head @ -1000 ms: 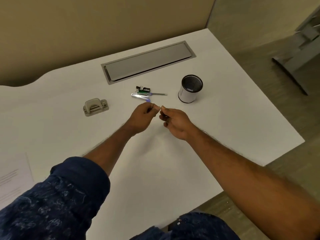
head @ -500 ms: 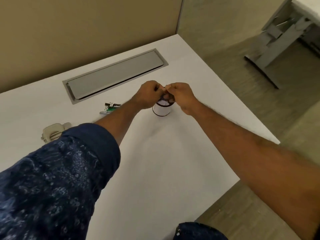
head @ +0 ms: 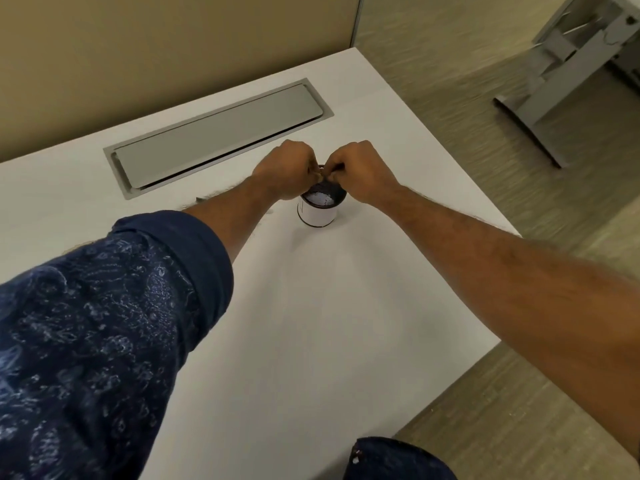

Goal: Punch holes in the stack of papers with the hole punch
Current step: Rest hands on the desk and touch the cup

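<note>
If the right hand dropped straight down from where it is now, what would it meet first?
Most likely the dark rim of the cup, since the right hand hovers over its opening beside the left hand; depth is uncertain.

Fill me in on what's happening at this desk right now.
A person's left hand and right hand meet, fingers pinched together, just above the open mouth of a small white cup on the white desk. What they pinch is too small to tell. No hole punch or paper stack is in view.
</note>
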`<state>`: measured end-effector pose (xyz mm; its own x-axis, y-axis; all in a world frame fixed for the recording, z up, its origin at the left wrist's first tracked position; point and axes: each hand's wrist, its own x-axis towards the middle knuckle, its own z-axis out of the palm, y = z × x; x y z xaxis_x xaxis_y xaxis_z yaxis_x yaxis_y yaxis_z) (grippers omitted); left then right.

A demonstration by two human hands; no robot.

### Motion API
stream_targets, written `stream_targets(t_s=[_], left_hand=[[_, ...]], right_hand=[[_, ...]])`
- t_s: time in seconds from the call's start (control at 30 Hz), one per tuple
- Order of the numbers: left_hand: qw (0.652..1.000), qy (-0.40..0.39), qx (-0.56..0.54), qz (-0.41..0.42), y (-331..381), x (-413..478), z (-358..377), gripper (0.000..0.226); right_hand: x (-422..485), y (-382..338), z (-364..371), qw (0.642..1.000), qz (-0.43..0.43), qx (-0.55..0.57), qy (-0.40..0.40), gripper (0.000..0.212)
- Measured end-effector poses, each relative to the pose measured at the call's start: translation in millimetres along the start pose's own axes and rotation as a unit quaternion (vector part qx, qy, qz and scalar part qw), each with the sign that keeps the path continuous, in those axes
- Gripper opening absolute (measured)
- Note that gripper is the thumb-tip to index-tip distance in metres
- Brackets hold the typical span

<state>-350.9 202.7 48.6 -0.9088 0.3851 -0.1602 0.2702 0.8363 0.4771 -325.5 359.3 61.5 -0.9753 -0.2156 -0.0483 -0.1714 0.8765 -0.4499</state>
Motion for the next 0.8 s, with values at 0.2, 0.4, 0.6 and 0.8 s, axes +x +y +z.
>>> stream_targets(t_s=[0.2, 0.4, 0.6, 0.8], left_hand=[[1.000, 0.001, -0.015, 0.008, -3, 0, -2, 0.013], [0.999, -0.019, -0.041, 0.024, -7, -1, -5, 0.023], [0.999, -0.010, -0.038, 0.035, -2, -1, -8, 0.021], [0.999, -0.014, -0.013, 0.035, 0, -2, -7, 0.023]], right_hand=[[1, -3, -4, 1.000, -0.004, 0.000, -0.023, 0.025], [0, 0, -8, 0.997, 0.045, 0.066, -0.010, 0.026], [-1, 2, -9, 0.998, 0.041, 0.041, -0.015, 0.017], [-1, 1, -11, 0.999, 0.016, -0.006, -0.038, 0.021]])
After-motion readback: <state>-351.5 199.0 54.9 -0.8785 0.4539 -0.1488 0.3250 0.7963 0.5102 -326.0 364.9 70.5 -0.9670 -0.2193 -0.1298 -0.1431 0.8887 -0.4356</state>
